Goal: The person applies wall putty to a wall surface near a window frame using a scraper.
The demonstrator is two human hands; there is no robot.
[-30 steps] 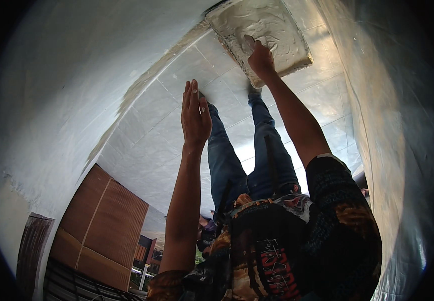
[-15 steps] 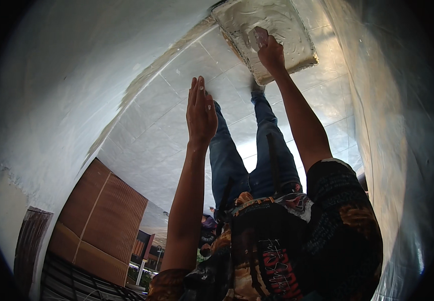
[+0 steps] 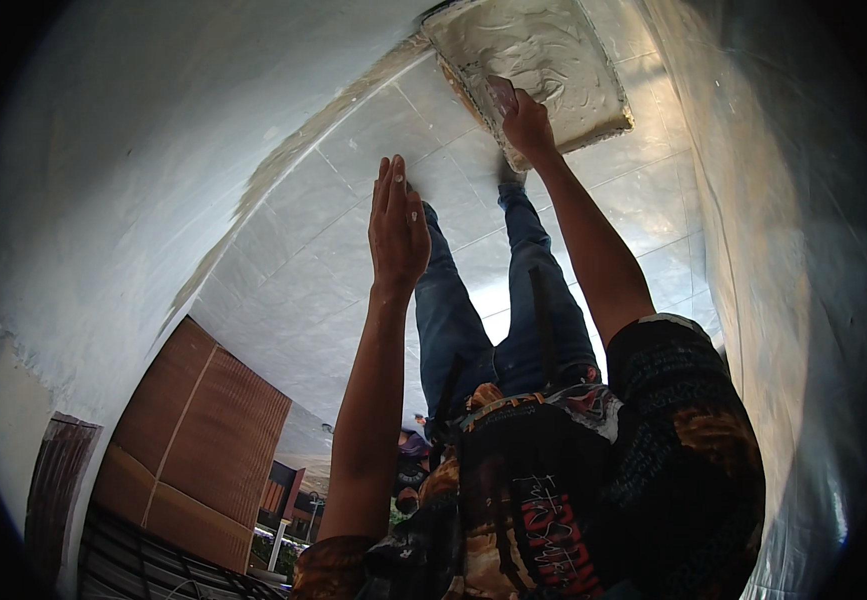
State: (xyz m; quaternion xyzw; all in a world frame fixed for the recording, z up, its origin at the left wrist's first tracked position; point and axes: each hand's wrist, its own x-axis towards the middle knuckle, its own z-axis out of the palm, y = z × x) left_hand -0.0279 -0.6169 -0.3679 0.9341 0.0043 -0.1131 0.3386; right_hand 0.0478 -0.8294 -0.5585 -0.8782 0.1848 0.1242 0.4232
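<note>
The tray of white plaster (image 3: 543, 60) sits at the 12 o'clock edge of the view, resting on the pale tiled floor (image 3: 323, 270); its surface is a smeared, wet-looking layer inside a shallow rim. The right hand (image 3: 525, 122) is at the tray's near rim, at about 7 o'clock of the tray. Its fingers are curled closed around a small flat blade (image 3: 501, 95), whose tip lies in the plaster. The left hand (image 3: 398, 228) is at 8 o'clock from the tray and well apart from it. It is fully open, fingers straight and pressed together, palm flat; it holds nothing and touches nothing visible. Between the two forearms the person's legs in blue jeans (image 3: 493, 320) extend toward the tray. A brown panel (image 3: 198, 440) stands at 7 o'clock.
</note>
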